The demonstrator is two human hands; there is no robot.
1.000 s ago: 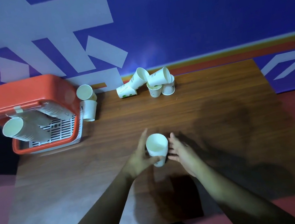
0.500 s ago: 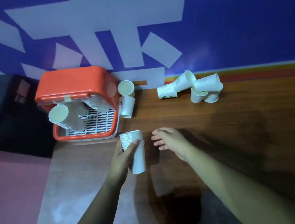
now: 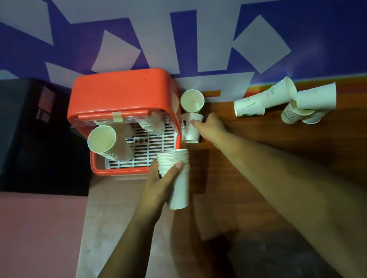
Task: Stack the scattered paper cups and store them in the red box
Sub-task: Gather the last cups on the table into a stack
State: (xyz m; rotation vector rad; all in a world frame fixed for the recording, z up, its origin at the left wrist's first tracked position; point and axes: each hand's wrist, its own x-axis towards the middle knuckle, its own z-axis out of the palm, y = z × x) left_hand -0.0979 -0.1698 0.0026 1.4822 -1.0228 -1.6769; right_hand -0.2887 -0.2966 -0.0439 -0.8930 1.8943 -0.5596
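Observation:
My left hand (image 3: 159, 189) grips a tall stack of white paper cups (image 3: 176, 177), held upright just in front of the red box (image 3: 119, 93). Inside the box, on its white grid floor, lean two stacks of cups (image 3: 107, 141). My right hand (image 3: 211, 126) reaches to a single paper cup (image 3: 191, 130) standing beside the box's right wall, fingertips touching its rim. Another cup (image 3: 192, 101) lies on its side just behind that one. Several loose cups (image 3: 290, 100) lie in a heap at the table's far right.
The wooden table (image 3: 275, 161) meets a blue and white wall at the back. The red box stands at the table's far left corner, beside a dark cabinet (image 3: 11, 130). A pink floor shows to the left of the table's edge.
My left hand has carried the cup stack toward the red box. My right hand has let go of the stack and reached out to the single cup beside the box.

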